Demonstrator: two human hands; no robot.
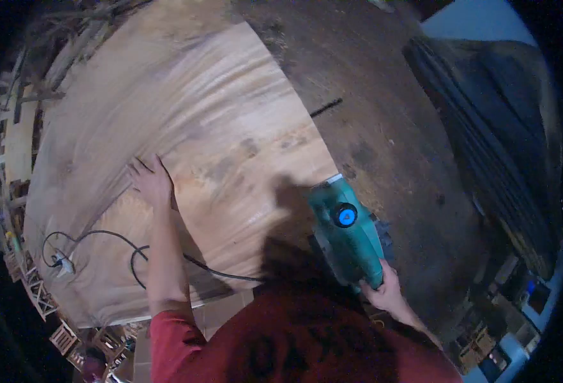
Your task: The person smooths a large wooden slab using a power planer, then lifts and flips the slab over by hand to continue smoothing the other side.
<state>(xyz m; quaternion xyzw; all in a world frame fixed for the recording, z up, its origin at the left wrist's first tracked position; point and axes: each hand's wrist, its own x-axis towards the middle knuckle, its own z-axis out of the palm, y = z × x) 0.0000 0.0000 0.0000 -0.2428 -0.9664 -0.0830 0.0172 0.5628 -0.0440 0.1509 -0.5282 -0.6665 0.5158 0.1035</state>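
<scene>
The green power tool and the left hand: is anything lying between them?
In the head view, only wood surface, with a shadow near the green power tool, separates it from the left hand; the black cord runs nearer the red shirt.

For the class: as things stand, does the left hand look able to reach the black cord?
Probably yes: the left hand lies on the wooden slab, apparently holding nothing, and nothing visible blocks the black cord on that same slab.
</scene>
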